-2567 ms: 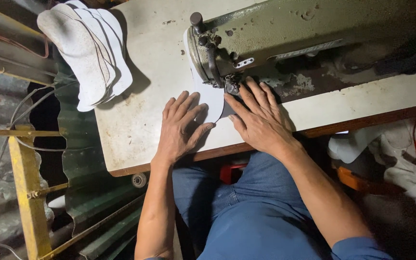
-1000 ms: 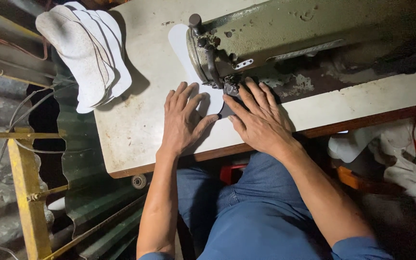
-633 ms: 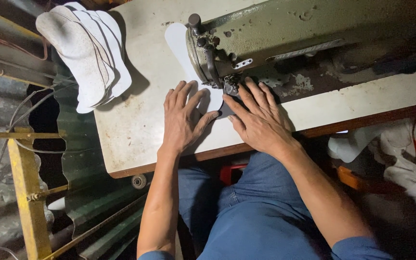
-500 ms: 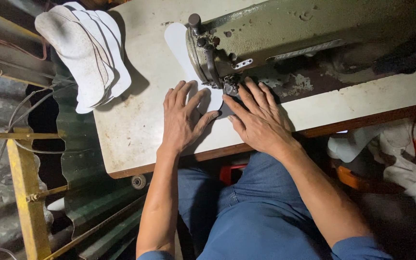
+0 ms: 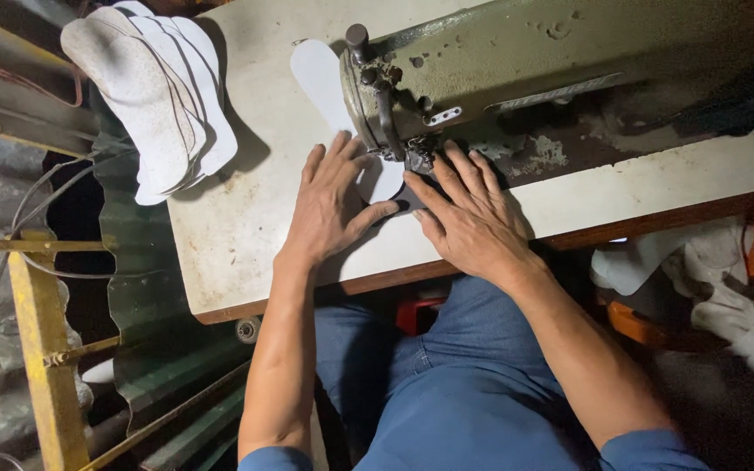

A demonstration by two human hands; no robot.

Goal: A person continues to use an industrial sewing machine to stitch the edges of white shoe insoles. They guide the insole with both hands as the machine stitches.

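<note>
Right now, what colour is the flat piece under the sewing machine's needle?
White, plain; the flat piece shows best in the head view, under both hands.

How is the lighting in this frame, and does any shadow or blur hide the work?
Head view: light falls on the table and white stack, which casts a hard shadow rightward; floor and right edge are dark. Both hands, left and right, are sharp; the needle area under the machine is shaded.

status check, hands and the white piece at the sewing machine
Left hand and right hand flat on white piece. Piece under sewing machine head. Nothing blocking.
</note>
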